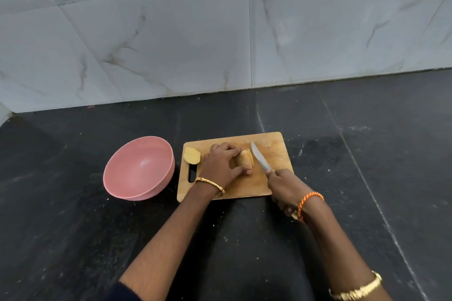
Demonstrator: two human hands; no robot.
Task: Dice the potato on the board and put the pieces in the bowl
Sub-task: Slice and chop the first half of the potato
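A wooden cutting board (274,146) lies on the dark counter. On its middle sits a potato piece (244,160), cut side down, with a thin slice leaning at its right end. My left hand (221,165) grips this piece from the left, fingers over the top and thumb at the front. My right hand (285,187) holds a knife (260,160) by the handle; the blade points away, just right of the potato. Another potato half (192,155) lies cut face up at the board's left end. The pink bowl (139,168) stands left of the board and holds nothing.
The black stone counter (367,154) spreads around the board and ends at a marble-tiled wall (220,32) behind. The board has a handle slot (192,173) at its left end, near the bowl.
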